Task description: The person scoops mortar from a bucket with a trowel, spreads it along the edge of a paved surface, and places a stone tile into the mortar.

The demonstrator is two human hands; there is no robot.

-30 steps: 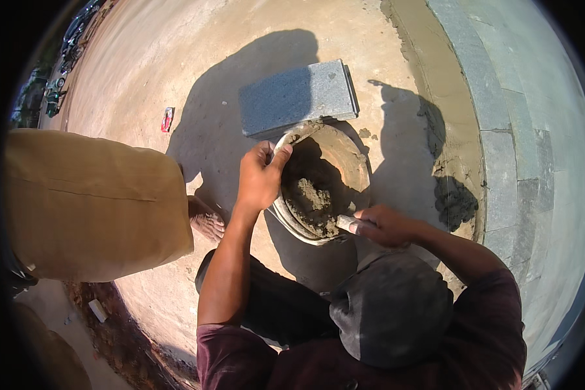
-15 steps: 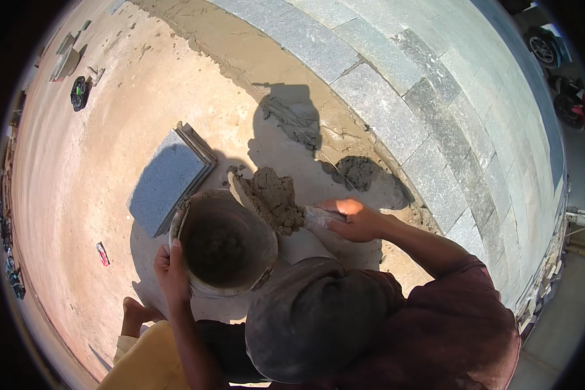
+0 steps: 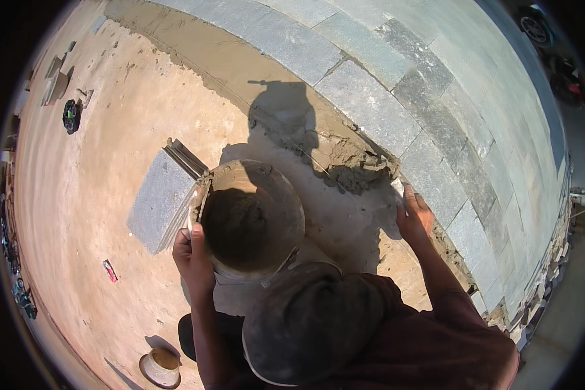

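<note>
My left hand (image 3: 195,261) grips the near left rim of a round bucket (image 3: 287,198), thumb pointing up. Grey mortar (image 3: 237,221) lies inside the bucket, partly in shadow. Farther right, my right hand (image 3: 415,216) is closed round the pale handle of a trowel (image 3: 397,187). Its blade is hard to tell from the wet mortar (image 3: 357,172) heaped by the edge of the laid paving slabs (image 3: 370,97). Left of the bucket, touching or close to it, stands a small stack of grey slabs (image 3: 161,198).
A strip of spread mortar (image 3: 195,42) runs along the slab edge, with a thin string line near it. Dusty ground holds a black bag-like bundle (image 3: 70,117), a small red wrapper (image 3: 110,271) and a small tub-like vessel (image 3: 161,368). Motorcycles (image 3: 536,27) stand far right.
The trowel, heaped with mortar beside the bucket's rim before, has moved right to the slab edge with my right hand. A foot and yellow cloth at lower left have left view.
</note>
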